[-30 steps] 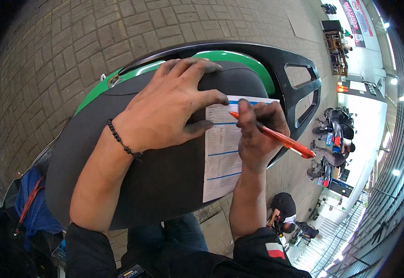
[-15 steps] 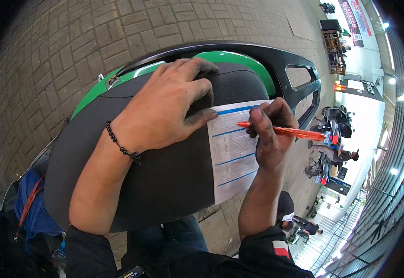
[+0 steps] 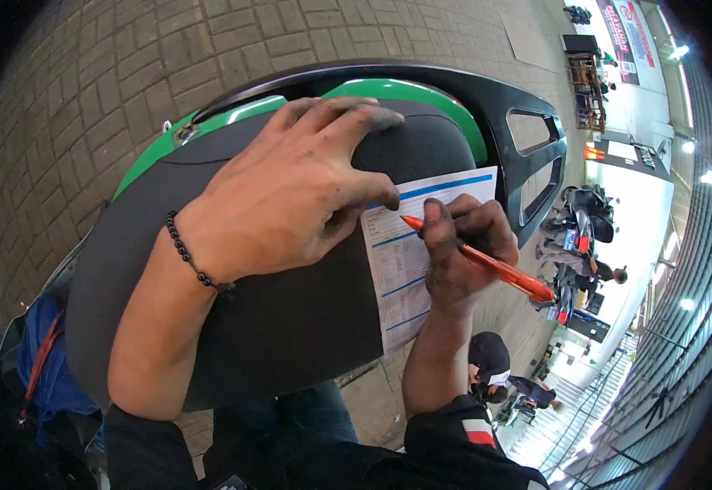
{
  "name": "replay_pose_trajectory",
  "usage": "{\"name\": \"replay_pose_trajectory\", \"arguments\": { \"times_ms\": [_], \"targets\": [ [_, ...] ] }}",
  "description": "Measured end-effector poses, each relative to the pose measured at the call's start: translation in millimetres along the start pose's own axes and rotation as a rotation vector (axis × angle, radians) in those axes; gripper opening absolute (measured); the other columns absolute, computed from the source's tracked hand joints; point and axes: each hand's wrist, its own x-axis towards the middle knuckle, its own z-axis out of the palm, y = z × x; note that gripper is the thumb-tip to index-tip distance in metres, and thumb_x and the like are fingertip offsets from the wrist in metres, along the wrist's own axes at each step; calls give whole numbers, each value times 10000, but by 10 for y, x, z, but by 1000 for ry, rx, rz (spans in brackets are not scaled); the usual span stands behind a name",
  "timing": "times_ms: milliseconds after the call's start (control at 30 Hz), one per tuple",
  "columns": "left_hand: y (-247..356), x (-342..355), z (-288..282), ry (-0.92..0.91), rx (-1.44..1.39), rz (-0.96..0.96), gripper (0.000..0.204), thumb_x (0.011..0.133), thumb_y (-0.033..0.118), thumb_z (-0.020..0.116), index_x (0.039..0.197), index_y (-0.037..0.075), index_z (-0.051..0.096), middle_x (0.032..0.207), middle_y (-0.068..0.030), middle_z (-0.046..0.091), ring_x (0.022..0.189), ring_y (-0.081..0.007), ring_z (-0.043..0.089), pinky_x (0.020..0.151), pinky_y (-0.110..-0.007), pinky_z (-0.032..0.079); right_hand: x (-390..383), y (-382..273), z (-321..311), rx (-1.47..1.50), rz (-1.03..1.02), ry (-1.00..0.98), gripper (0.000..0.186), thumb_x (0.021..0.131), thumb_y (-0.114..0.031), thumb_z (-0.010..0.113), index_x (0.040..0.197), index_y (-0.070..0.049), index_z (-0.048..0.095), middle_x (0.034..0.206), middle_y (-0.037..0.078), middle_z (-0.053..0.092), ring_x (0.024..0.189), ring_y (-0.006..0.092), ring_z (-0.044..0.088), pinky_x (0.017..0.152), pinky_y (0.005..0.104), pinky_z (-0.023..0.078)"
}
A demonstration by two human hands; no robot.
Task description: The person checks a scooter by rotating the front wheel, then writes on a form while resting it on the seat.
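Note:
A dark textured motorcycle seat (image 3: 307,335) lies in front of me, with a white printed form (image 3: 401,261) marked by blue bands on its right part. My left hand (image 3: 299,188) rests spread on the seat, a fingertip at the form's upper left edge. The fingers are darkly stained, and a black bead bracelet (image 3: 183,249) circles the wrist. My right hand (image 3: 466,253) pinches an orange pen (image 3: 507,276) over the form. Its tip points left, near the form's upper left part; whether it touches the paper I cannot tell.
Green body panels (image 3: 147,163) and a black grab rail (image 3: 499,131) edge the seat's far and right sides. Blue cloth (image 3: 41,351) hangs at the lower left. Paving bricks (image 3: 249,37) lie beyond. Parked motorcycles (image 3: 584,216) and several people stand at the right.
My right hand and the pen have moved left over the form. The form is turned slightly, its upper right corner higher. The left hand's fingers have shifted right, and the view has shifted slightly.

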Motion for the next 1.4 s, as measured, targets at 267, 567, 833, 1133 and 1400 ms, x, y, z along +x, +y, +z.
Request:
{"name": "replay_pose_trajectory", "arguments": {
  "times_ms": [267,567,833,1133,1400],
  "targets": [
    [4,-10,4,-2,53,1,376,647,22,696,971,213,682,1370,-99,412,1290,-347,346,1042,-458,311,-31,-35,43,-45,57,71,297,710,-106,784,596,-52,515,532,16,525,431,52,437,405,214,312],
    [4,14,5,-11,47,-8,372,643,22,689,965,208,685,1366,-104,418,1290,-349,344,1046,-464,305,-5,-16,41,-148,19,35,301,699,-132,802,604,-46,529,541,25,542,435,61,448,408,219,333],
    [10,20,-6,-22,32,-19,389,634,21,693,971,214,689,1375,-96,415,1291,-343,344,1056,-465,296,-1,22,31,-113,4,10,276,705,-135,794,615,-42,550,550,24,552,447,54,477,407,212,345],
    [1,14,4,-13,43,-24,360,653,30,693,960,218,693,1373,-98,421,1281,-344,356,1054,-469,300,-6,-19,50,-123,38,60,277,702,-85,785,602,-50,529,541,16,548,438,47,459,408,210,336],
    [-11,23,6,-17,39,-23,360,642,25,683,946,217,695,1361,-98,429,1279,-337,360,1044,-457,307,-10,5,54,-88,38,88,280,696,-67,783,598,-46,521,537,19,541,432,55,452,411,218,334]
  ]
}}
